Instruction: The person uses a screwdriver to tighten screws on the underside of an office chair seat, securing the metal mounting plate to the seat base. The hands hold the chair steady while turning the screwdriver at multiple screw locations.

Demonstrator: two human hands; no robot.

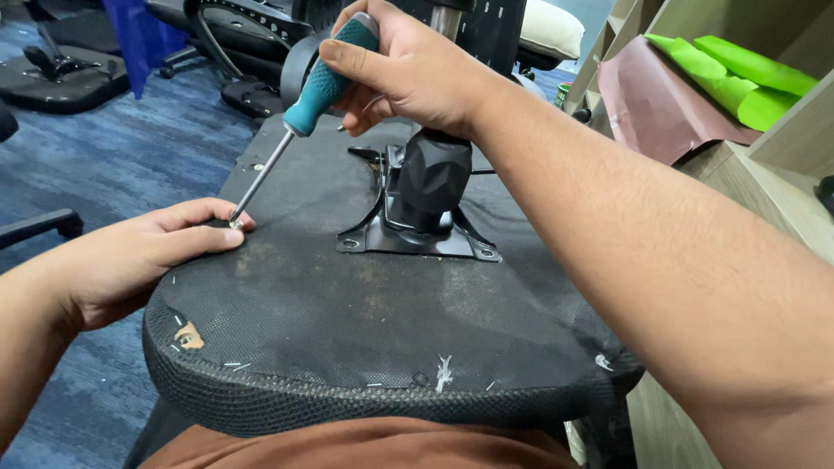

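An upturned black office-chair seat [365, 321] lies across my lap, its mesh-covered underside facing up. My right hand [408, 65] is closed around the teal handle of a screwdriver [300, 108], whose metal shaft slants down to the left. The tip meets the seat's left edge, where the thumb and finger of my left hand [143, 256] pinch around it; any screw there is hidden. A black metal mounting plate with a plastic-covered mechanism [421, 195] is fixed at the seat's centre, just right of the tool.
Blue carpet [113, 165] covers the floor at left, with chair bases and parts [61, 74] at the back. On the right stand wooden shelves [782, 174] holding green and brown sheets [695, 87]. Staples dot the seat's front rim.
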